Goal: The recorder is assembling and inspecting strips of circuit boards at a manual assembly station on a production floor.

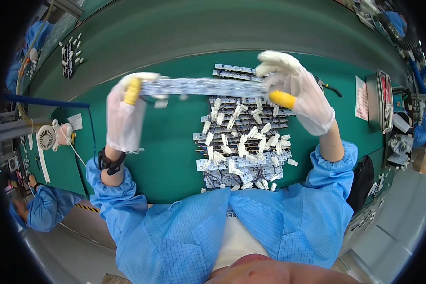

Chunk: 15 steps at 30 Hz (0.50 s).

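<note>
Both my hands wear white gloves with yellow covers on the thumbs. My left hand (128, 102) grips the left end of a long strip of light-coloured circuit boards (203, 87), blurred by motion, held level above the bench. At the strip's other end, my right hand (296, 87) has it between thumb and fingers, with some upper fingers stretched out. Small white connectors (161, 102) hang below the strip near my left hand. Beneath lie stacked rows of similar circuit boards (244, 161) with dark wires and many white connectors (244, 146).
On the green bench (170, 165), pliers (330, 88) and a printed sheet (361, 98) lie at right beside a metal tray (384, 102). A small fan (47, 137) stands at left. More boards (67, 61) lie far left. Another person (49, 208) sits lower left.
</note>
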Available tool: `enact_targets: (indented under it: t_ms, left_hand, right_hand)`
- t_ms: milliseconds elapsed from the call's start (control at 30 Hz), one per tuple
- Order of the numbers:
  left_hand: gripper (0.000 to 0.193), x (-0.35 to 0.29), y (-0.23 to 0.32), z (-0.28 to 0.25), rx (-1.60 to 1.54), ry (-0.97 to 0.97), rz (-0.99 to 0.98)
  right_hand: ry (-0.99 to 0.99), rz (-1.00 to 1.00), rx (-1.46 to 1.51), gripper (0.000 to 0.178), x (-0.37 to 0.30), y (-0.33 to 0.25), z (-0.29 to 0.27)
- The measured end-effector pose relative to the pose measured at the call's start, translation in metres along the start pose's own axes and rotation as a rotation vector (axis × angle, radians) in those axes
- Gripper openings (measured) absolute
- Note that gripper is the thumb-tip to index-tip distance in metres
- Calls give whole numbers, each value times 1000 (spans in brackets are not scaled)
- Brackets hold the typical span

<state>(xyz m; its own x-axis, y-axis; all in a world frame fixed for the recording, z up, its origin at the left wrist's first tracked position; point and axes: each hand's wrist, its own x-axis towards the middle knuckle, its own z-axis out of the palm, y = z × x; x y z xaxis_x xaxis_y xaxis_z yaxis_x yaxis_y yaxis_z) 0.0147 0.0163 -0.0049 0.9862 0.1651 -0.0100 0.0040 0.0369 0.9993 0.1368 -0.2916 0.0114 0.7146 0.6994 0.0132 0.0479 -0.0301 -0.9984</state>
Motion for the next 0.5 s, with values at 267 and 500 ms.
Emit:
enact_targets:
  t_ms: [267, 500]
  left_hand:
    - [32, -8, -41, -154, 497, 229, -287]
    - [86, -7, -9, -21, 383, -90, 153]
  right_hand:
    - [170, -145, -1431, 15, 15, 70, -46]
    - [306, -488, -856, 22, 9, 6, -5]
